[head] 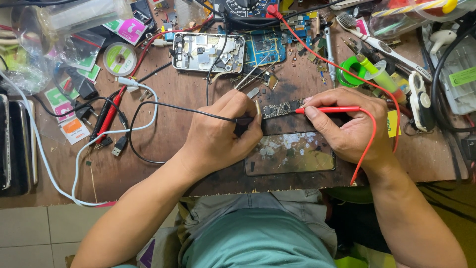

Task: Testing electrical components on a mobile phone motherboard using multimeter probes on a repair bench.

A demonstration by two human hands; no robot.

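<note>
**Two probes on a small circuit board at mid-bench**

We see a small dark circuit board (281, 108) lying just above the centre of the wooden bench (163, 144), between the two hands. The right hand (349, 124) has its fingers (313, 112) closed around a red probe (328, 109), held level, its tip touching the board's right end. A red lead (368, 144) loops from the probe over the wrist. The left hand (223, 131) is curled shut on a black probe (243, 120), mostly hidden by the fist, at the board's left end; its black lead (173, 106) runs off to the left.

Just below the board lies a flat phone panel (290, 155) with a scuffed, patchy surface. Above the board sits an opened phone frame (208, 52), and beside it a blue circuit board (267, 47). A multimeter (243, 9) stands at the top edge, half out of view.

Further out, on the left, we find small square packets: one pink and white (126, 30) near the top, green and white ones (89, 67) below it, another pink one (63, 109), and an orange one (73, 128). A round green-labelled spool (119, 58) lies among them. A white cable (79, 154) curves across the left side. On the right, a green reel (350, 72), a white toothbrush (377, 42), and a yellow label (393, 123) near the right wrist.
</note>
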